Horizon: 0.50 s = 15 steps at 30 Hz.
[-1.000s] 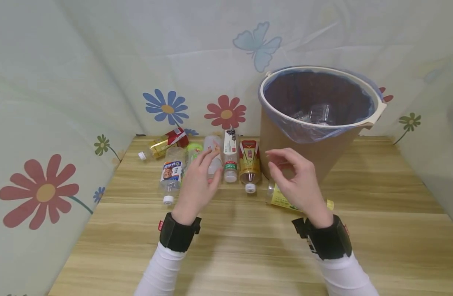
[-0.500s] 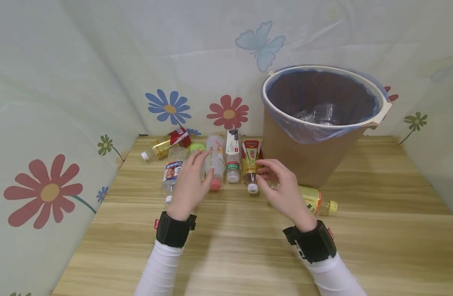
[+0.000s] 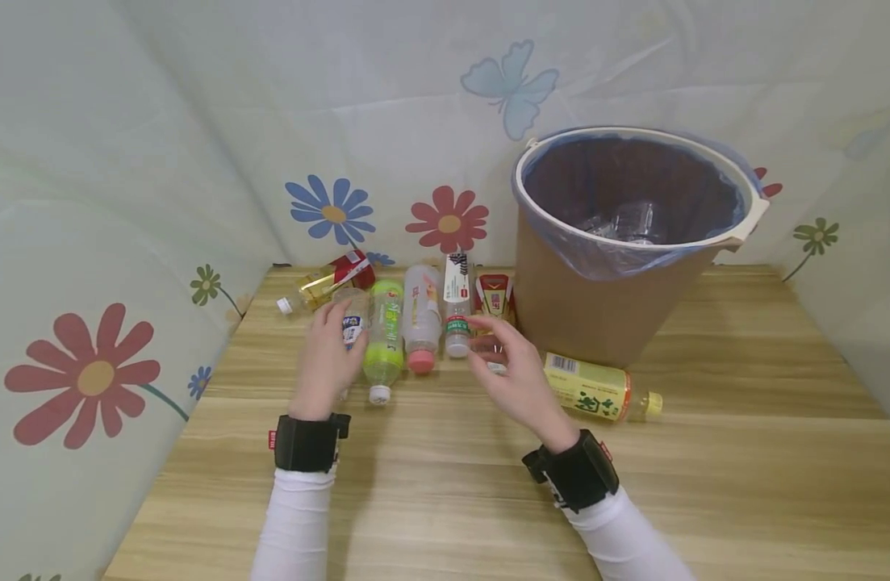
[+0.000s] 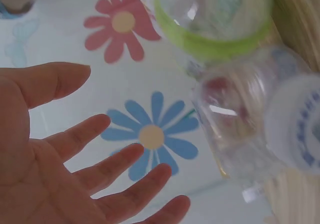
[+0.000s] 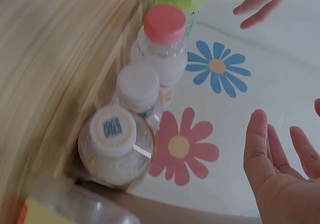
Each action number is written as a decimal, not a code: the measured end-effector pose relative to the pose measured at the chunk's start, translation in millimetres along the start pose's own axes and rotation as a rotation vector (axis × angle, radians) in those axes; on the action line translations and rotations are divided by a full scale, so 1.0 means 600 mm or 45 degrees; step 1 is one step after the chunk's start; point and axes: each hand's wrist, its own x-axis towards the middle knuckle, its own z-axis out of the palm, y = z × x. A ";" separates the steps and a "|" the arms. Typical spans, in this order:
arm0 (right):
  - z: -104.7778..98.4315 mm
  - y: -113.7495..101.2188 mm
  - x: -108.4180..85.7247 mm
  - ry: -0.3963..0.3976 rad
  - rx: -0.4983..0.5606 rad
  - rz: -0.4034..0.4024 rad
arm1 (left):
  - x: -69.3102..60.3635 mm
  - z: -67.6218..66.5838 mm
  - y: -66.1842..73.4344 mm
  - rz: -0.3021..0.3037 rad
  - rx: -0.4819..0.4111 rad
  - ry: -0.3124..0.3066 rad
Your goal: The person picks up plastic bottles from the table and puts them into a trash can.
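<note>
My left hand (image 3: 324,359) hovers over a clear bottle with a blue label (image 3: 353,324), hiding most of it. Its fingers spread apart and hold nothing in the left wrist view. Loosely bent, the fingers of my right hand (image 3: 519,378) are above the neck of a bottle with a red and gold label (image 3: 494,292); the right wrist view shows nothing gripped. Between the hands lie a green-labelled bottle (image 3: 385,335), a frosted bottle with a pink cap (image 3: 421,311) and a slim bottle with a white label (image 3: 457,282). All three have their caps toward me.
A tall brown bin (image 3: 590,303) with a blue liner stands at the back right, clear plastic bottles (image 3: 637,222) inside. Before it lies a bottle with a yellow label (image 3: 593,389). A red and gold bottle (image 3: 336,280) lies slanted at the back left, near the flowered backdrop (image 3: 386,97).
My left hand has moved left, from over the green and frosted bottles to the blue-labelled one. My right hand has moved left from the yellow-labelled bottle, uncovering it. The bottles have stayed put.
</note>
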 end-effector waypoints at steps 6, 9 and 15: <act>0.038 -0.003 0.015 -0.076 0.037 0.051 | 0.005 -0.010 -0.044 -0.131 0.013 -0.121; 0.056 -0.007 0.022 -0.115 0.039 0.058 | 0.006 -0.007 -0.056 -0.177 0.019 -0.191; 0.081 -0.002 0.021 -0.155 0.017 0.012 | 0.008 0.003 -0.061 -0.248 0.025 -0.307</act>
